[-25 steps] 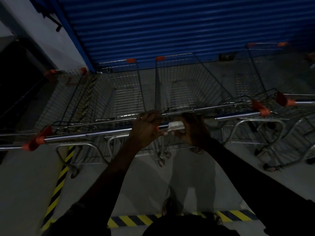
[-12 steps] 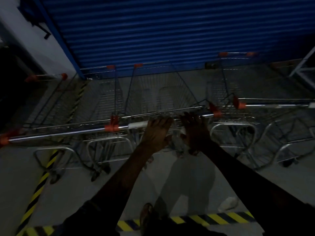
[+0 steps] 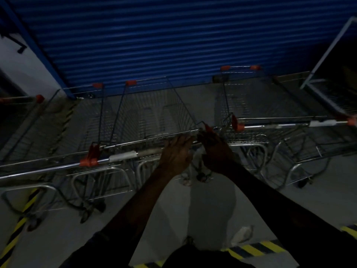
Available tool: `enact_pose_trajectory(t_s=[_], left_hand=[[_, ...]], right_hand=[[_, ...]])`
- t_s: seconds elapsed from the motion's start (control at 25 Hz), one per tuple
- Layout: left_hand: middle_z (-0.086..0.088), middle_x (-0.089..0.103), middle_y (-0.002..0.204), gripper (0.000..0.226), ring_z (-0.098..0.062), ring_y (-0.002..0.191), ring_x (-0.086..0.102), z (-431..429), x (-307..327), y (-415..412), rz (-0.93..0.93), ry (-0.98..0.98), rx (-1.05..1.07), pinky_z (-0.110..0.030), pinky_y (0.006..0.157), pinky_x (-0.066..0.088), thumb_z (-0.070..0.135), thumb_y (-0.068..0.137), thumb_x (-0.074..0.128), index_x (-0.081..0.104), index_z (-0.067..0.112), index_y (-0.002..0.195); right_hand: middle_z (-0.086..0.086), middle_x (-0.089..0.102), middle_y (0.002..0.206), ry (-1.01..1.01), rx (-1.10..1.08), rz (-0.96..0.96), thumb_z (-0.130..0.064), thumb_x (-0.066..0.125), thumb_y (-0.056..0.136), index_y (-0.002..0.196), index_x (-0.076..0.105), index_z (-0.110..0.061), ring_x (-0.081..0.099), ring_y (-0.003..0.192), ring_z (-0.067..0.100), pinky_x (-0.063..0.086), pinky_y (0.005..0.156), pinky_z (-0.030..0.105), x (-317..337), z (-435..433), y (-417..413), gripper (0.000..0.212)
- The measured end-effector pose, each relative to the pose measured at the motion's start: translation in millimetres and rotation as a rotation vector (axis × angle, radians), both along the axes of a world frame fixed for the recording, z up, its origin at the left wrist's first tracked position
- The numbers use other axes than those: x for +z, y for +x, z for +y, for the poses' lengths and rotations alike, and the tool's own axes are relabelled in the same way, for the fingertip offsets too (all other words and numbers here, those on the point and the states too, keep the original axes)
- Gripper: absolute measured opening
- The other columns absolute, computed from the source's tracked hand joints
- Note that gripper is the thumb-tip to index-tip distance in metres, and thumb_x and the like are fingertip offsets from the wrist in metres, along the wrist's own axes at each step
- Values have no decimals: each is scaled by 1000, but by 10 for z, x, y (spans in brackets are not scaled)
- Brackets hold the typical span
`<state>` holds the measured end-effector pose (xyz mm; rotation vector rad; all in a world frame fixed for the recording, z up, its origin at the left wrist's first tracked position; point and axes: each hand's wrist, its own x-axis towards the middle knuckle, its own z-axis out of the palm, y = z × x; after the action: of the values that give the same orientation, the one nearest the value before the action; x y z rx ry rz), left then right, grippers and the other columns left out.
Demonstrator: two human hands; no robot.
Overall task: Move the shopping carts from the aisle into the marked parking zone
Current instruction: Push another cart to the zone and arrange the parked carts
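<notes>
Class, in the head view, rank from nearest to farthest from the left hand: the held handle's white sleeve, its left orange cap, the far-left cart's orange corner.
From the left hand:
1. White sleeve, just left along the handle.
2. Orange cap, further left, at the handle's end.
3. Orange corner, far left, at the back.

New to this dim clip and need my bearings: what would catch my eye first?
The blue shutter spans the back. At centre, the left hand and right hand grip the handle of the middle cart in a row facing it. Yellow-and-black tape stripes the floor at the bottom right.
</notes>
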<state>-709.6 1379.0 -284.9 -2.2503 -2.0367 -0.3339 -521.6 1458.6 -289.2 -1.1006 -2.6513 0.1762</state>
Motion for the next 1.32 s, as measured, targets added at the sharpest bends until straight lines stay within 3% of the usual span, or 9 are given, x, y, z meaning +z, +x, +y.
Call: enact_pose_trajectory(t_s=[0.24, 0.4, 0.52, 0.6, 0.76, 0.96, 1.04, 1.16, 1.32], left_hand=[[-11, 57, 141, 53, -34, 121, 57, 715, 114, 554, -163, 214, -258, -44, 97, 41, 30, 91, 56, 57, 11, 141], [-7, 49, 150, 72, -33, 134, 48, 1075, 118, 1040, -119, 103, -306, -47, 105, 34, 32, 80, 58, 48, 15, 149], [-8, 46, 153, 72, -34, 140, 42, 1264, 22, 1400, -88, 58, -325, -51, 115, 28, 30, 83, 62, 44, 15, 151], [-9, 46, 152, 66, -35, 141, 40, 1421, -64, 1602, -47, 39, -302, -53, 119, 21, 35, 90, 49, 43, 15, 152], [-15, 60, 134, 66, -41, 130, 51, 1718, -221, 2019, 17, -60, -142, -59, 111, 28, 39, 85, 45, 54, 11, 144], [-10, 55, 141, 67, -42, 152, 20, 1739, -191, 2176, -57, -139, 160, -67, 109, 26, 39, 81, 59, 52, 19, 144], [-13, 61, 130, 61, -43, 148, 31, 1725, -152, 2163, -56, -92, 192, -63, 110, 33, 38, 79, 48, 60, 15, 135], [-16, 70, 106, 44, -45, 123, 59, 1694, -171, 2067, 37, 50, 187, -51, 109, 32, 22, 70, 70, 72, 11, 112], [-16, 72, 100, 38, -43, 121, 61, 1612, -171, 1974, 117, 85, 232, -49, 113, 34, 15, 75, 62, 72, 9, 111]], right_hand=[[10, 63, 129, 182, -264, 39, -37, 47, 64, 128, 63, -13, 54, 119, 38, 42, 95, 51, 219, 543, 656, 70], [6, 65, 123, 107, -399, 8, -22, 73, 58, 118, 66, -21, 56, 117, 38, 42, 97, 56, 154, 888, 1202, 61], [6, 59, 138, 147, -306, -95, -40, 70, 65, 135, 56, -27, 54, 125, 37, 37, 100, 62, -76, 1144, 1663, 73], [8, 58, 141, 163, -291, -102, -49, 64, 72, 139, 53, -27, 52, 129, 39, 28, 103, 66, -190, 1365, 1910, 71], [9, 61, 136, 139, -296, -138, -64, 43, 89, 127, 65, -30, 50, 128, 39, 25, 104, 68, -293, 1815, 2233, 56], [1, 57, 138, 14, -219, -59, -69, 29, 88, 123, 66, -37, 43, 131, 36, 21, 109, 64, -317, 1923, 2159, 61], [0, 58, 140, -31, -195, -10, -72, 25, 92, 125, 66, -37, 42, 134, 39, 22, 110, 64, -368, 1882, 2090, 63], [0, 61, 138, -68, -207, 45, -74, 24, 94, 125, 67, -34, 44, 134, 41, 22, 110, 69, -414, 1810, 1921, 67], [1, 69, 122, 20, -210, 121, -68, 35, 90, 115, 72, -32, 53, 125, 38, 26, 105, 67, -323, 1732, 1775, 58]])
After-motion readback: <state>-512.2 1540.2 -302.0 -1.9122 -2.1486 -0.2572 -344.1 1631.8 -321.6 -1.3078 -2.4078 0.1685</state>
